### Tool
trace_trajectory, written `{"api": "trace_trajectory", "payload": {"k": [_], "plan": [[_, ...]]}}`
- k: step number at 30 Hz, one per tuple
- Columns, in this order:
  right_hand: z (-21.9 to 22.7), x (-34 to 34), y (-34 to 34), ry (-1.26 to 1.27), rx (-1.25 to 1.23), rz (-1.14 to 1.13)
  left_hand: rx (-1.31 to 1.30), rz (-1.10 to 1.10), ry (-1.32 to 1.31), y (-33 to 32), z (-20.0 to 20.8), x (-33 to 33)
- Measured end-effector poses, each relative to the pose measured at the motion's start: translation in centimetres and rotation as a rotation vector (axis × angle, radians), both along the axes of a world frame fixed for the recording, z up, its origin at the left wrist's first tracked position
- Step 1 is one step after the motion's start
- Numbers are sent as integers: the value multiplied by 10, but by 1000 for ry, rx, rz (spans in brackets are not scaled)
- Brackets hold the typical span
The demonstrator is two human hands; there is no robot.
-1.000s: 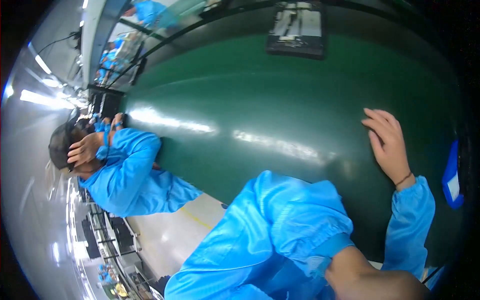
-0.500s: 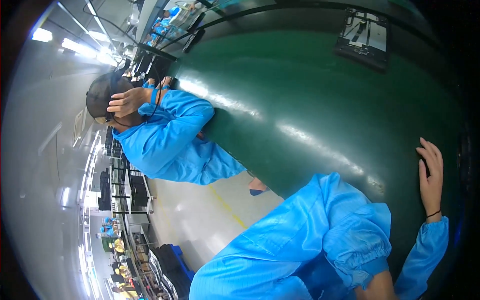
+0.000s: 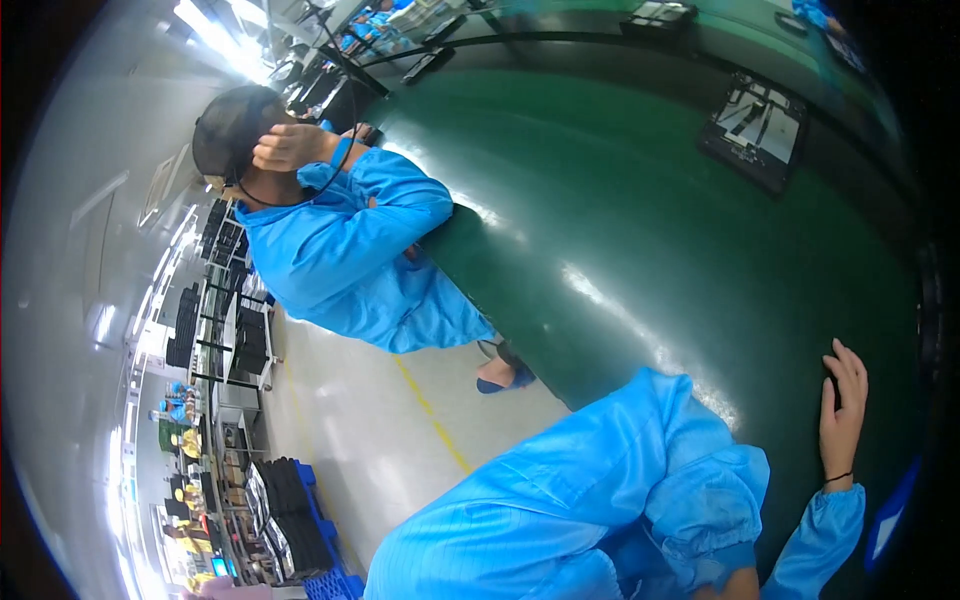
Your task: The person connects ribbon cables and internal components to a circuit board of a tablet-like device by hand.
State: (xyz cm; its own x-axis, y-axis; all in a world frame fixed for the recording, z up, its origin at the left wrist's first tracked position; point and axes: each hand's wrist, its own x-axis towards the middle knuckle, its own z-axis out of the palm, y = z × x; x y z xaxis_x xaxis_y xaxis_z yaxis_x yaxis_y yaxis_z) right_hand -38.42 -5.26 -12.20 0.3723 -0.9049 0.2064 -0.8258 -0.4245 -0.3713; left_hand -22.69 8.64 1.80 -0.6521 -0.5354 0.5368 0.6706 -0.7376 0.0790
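My right hand (image 3: 845, 410) lies on the green work surface (image 3: 570, 180) at the right, fingers stretched out and slightly apart, holding nothing. A thin dark band circles its wrist, below which a blue sleeve begins. My left arm (image 3: 560, 480), in a blue sleeve, is bent with its elbow at the table's edge. Only a bit of bare wrist shows at the lower edge; my left hand is out of the picture. Farther off on the table sits a flat black electronic device (image 3: 755, 130) with its inner parts exposed, apart from my hands.
At the left a co-worker (image 3: 340, 240) in blue leans on the table, one hand raised to the head. A second opened device (image 3: 660, 15) lies at the far side. Behind are shelves (image 3: 235, 330) and a stack of black trays (image 3: 290, 525) on a blue pallet.
The view has shifted and tilted, so the device and my right hand appear lower in the picture, and the second device has come into sight. My right hand stays stretched out on the table.
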Motion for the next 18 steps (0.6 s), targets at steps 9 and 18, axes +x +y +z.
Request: {"api": "trace_trajectory", "payload": {"k": [9, 18], "plan": [[9, 7, 2, -63, -7, 18, 13, -199, -50, 2, 6, -5], [13, 11, 4, -48, -15, -10, 62, -408, -70, 5, 12, -11]]}}
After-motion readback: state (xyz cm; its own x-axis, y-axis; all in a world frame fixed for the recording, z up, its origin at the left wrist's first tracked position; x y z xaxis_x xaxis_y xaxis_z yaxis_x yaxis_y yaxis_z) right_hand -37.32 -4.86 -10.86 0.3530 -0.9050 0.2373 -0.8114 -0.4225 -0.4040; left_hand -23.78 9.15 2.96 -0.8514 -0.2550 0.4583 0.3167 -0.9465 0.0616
